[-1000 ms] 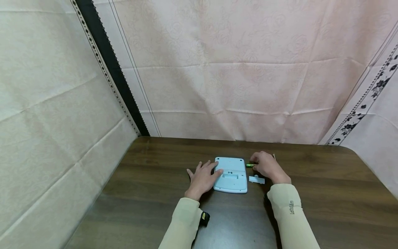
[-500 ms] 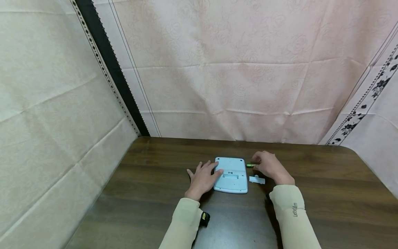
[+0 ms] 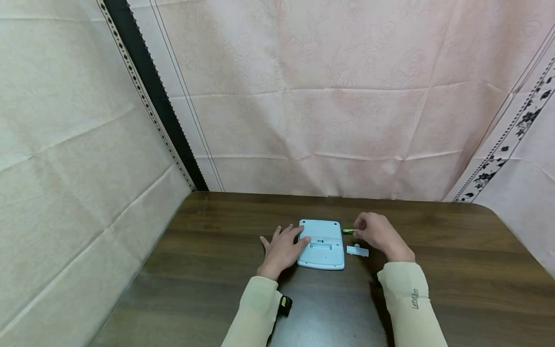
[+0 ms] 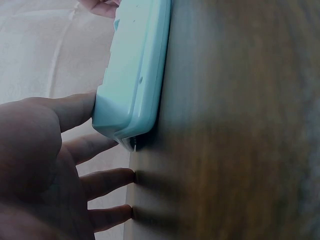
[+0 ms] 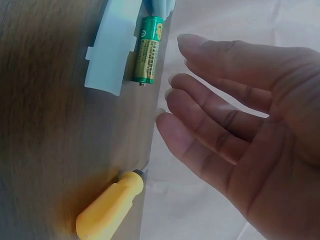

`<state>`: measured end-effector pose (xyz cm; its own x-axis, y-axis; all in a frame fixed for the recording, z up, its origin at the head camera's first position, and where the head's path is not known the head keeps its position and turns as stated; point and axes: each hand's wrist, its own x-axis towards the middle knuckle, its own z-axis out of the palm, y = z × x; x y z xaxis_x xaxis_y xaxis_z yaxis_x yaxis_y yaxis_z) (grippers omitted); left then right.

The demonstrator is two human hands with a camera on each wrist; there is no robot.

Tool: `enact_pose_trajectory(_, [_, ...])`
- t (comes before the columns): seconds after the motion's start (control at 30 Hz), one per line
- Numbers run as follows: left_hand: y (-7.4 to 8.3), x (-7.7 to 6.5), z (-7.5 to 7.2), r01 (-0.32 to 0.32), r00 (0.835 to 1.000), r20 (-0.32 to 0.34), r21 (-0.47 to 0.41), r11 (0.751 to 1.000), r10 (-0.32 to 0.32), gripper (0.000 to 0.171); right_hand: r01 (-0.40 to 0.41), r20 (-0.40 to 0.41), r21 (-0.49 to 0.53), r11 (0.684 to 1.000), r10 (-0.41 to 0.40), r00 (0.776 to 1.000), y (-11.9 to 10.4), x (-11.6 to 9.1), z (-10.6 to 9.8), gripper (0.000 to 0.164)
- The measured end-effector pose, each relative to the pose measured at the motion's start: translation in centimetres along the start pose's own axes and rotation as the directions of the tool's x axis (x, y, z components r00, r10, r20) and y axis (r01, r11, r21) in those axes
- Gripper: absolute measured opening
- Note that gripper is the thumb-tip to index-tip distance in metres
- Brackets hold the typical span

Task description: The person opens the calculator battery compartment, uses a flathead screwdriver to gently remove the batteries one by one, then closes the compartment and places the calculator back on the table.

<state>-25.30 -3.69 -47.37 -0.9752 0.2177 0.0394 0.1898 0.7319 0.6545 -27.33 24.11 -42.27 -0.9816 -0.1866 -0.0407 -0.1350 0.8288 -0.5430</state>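
A light-blue flat device (image 3: 321,260), probably a calculator, lies back side up on the table. My left hand (image 3: 281,249) rests on its left edge with fingers spread. In the left wrist view, the thumb and index finger of the left hand (image 4: 30,160) touch the device (image 4: 125,75), while other fingertips reach down to the tabletop. Right of the device lies a green battery (image 3: 348,231). My right hand (image 3: 378,235) hovers beside it, and in the right wrist view its loosely bent fingers stand apart from the battery (image 5: 148,52). A light-blue battery cover (image 3: 357,250) lies just nearer.
A screwdriver with a yellow handle (image 5: 110,207) lies on the table below the right hand in the right wrist view. The wooden table (image 3: 217,279) meets pale patterned cloth (image 3: 347,120) at the back and another cloth (image 3: 65,168) on the left.
My right hand has drawn slightly to the right, away from the battery. The left hand, the device and the cover hold their places.
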Motion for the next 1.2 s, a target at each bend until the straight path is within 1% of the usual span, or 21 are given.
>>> enact_pose_trajectory(0.17, [0.0,0.0,0.0,-0.003,1.0,-0.002,0.0,1.0,0.003,0.056,0.024,0.013,-0.005,1.0,-0.024,1.0,0.1,-0.6,0.1,0.013])
enact_pose_trajectory(0.3, [0.0,-0.2,0.0,0.001,1.0,-0.003,-0.003,1.0,-0.001,0.057,0.032,0.027,-0.002,0.999,-0.032,0.999,0.2,-0.9,0.3,0.016])
enact_pose_trajectory(0.4, [0.0,-0.2,-0.1,0.003,1.0,-0.004,-0.005,1.0,-0.003,0.057,0.038,0.036,-0.019,0.999,-0.038,0.999,0.3,-1.0,0.4,0.018])
enact_pose_trajectory(0.63, [0.0,-0.2,-0.1,0.01,1.0,-0.003,-0.003,1.0,-0.01,0.061,0.003,0.094,-0.037,0.999,0.001,0.996,0.4,-0.9,0.7,0.023])
enact_pose_trajectory(0.77, [0.2,-0.1,0.0,0.021,1.0,0.002,0.002,1.0,-0.021,0.062,-0.018,0.113,-0.039,0.999,0.022,0.993,0.6,-1.0,0.6,0.024])
enact_pose_trajectory(0.87, [0.3,-0.1,-0.1,0.024,1.0,0.001,0.005,1.0,-0.024,0.062,-0.031,0.121,-0.029,0.999,0.035,0.992,0.5,-1.1,0.6,0.022])
enact_pose_trajectory(1.03, [0.4,-0.1,-0.2,0.023,1.0,-0.005,-0.001,1.0,-0.023,0.061,-0.043,0.121,-0.006,0.999,0.043,0.992,0.5,-1.1,0.6,0.014])
enact_pose_trajectory(1.2, [0.4,-0.1,-0.2,0.021,1.0,-0.01,-0.006,1.0,-0.022,0.06,-0.034,0.118,-0.003,0.999,0.034,0.992,0.7,-1.1,0.6,0.015])
